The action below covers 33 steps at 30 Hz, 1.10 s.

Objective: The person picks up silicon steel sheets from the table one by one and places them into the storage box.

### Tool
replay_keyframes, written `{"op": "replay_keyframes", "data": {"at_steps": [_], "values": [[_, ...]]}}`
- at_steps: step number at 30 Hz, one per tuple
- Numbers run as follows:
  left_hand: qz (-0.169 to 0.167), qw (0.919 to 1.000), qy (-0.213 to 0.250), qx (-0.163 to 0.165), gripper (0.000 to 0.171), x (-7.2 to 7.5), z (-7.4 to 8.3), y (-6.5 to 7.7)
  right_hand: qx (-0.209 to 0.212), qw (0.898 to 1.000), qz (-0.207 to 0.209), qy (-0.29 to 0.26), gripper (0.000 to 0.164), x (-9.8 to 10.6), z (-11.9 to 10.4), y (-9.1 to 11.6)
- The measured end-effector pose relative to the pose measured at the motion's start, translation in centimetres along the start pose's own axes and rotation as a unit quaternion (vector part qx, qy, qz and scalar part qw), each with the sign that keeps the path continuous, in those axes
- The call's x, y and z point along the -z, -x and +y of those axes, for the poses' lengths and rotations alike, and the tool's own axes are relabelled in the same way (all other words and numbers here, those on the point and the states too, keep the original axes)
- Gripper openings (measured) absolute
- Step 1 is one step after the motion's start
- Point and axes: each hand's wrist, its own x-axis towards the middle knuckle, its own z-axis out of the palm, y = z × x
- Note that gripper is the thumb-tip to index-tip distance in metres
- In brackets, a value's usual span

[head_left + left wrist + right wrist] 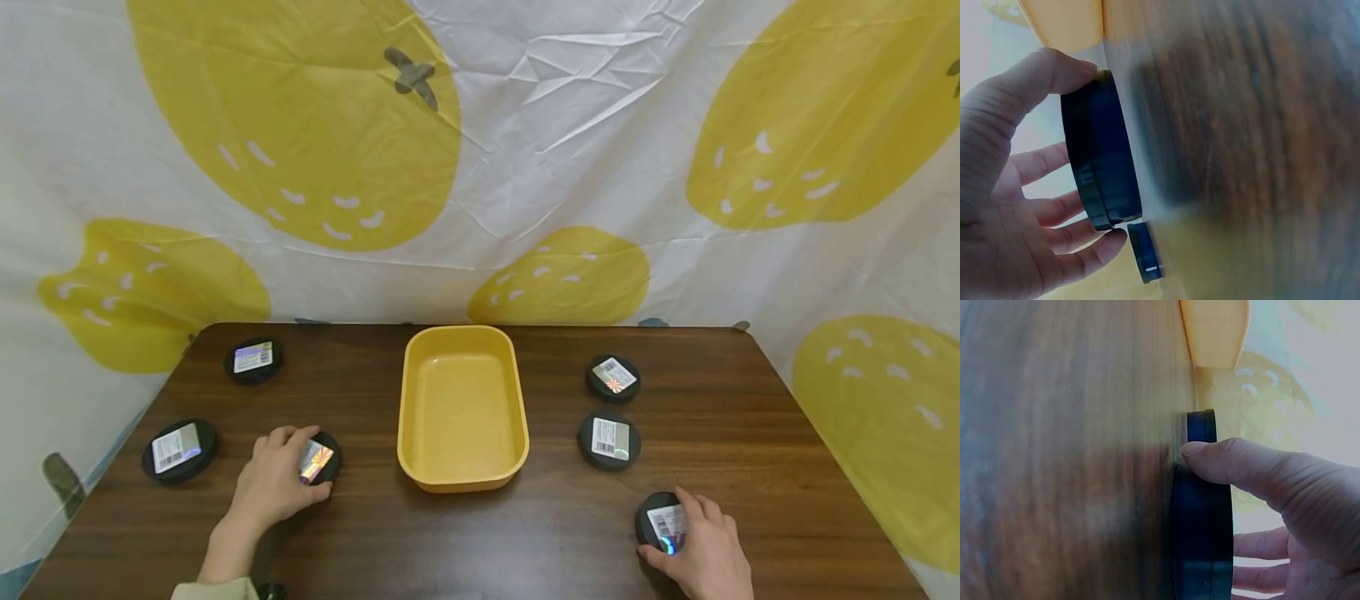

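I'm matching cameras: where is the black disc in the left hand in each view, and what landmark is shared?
Head: lower left, the black disc, partly covered by the left hand.
Left wrist: left of centre, the disc side-on.
Right wrist: not in it; the right hand grips a different black disc.
Shared landmark: the yellow tray, cut by the top edge in both wrist views.

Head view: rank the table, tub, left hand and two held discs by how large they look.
1. Table
2. Tub
3. Left hand
Last, unranked: left held disc and right held disc; they look alike, and both are partly hidden.
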Motion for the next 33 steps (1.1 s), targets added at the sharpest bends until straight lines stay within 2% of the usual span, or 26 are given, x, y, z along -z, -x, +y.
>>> {"op": "replay_keyframes", "data": {"at_steps": [14, 33], "values": [[0.014, 0.9999, -0.002, 0.004, 0.079, 0.21, 0.38, -0.01, 0.002, 1.000, 0.020, -0.005, 0.103, 0.08, -0.07, 0.35], [0.007, 0.9999, 0.007, 0.013, 0.083, 0.44, 0.56, 0.38, -0.003, 0.999, 0.036, -0.017, 0.100, 0.40, -0.41, 0.89]]}}
